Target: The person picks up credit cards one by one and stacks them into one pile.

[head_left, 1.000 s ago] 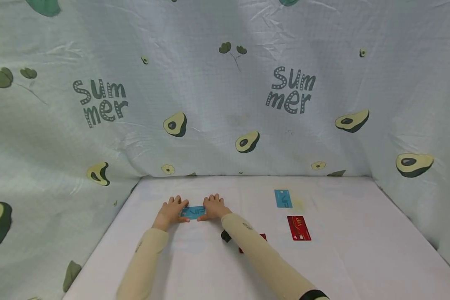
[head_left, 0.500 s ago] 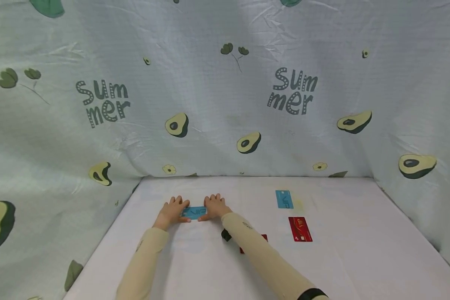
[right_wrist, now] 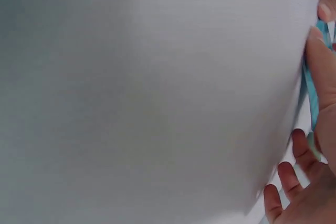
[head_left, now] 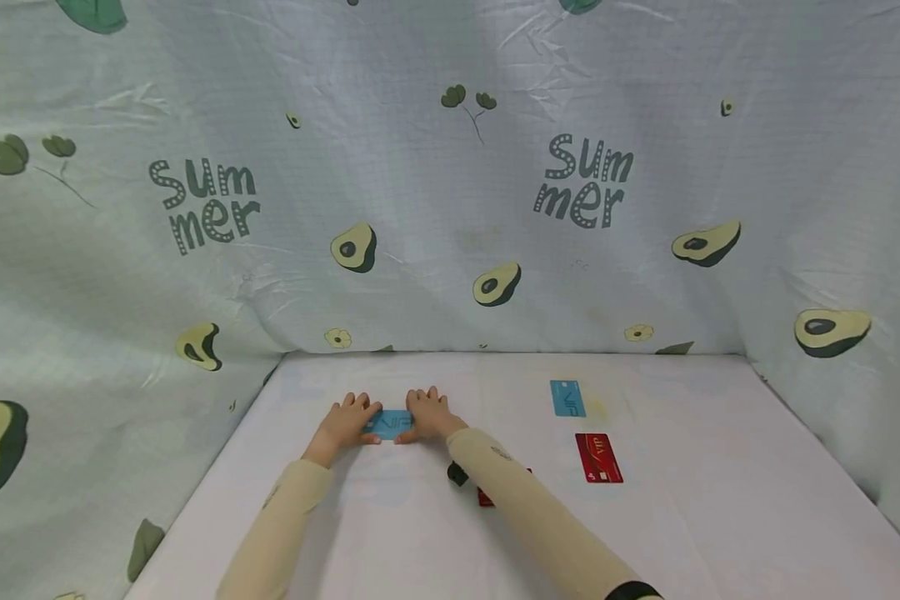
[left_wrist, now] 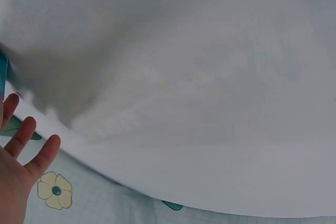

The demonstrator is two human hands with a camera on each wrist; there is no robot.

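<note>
Blue VIP card (head_left: 390, 425): lower frame, just left of centre; raised or flat, can't tell | left hand (head_left: 342, 423) pinching its left end, right hand (head_left: 429, 415) its right | probably light, springy, slick; would bow if squeezed | best held lightly by short ends

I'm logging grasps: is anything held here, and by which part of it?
Yes, a blue card: the left hand pinches its left end, the right hand its right end.
</note>
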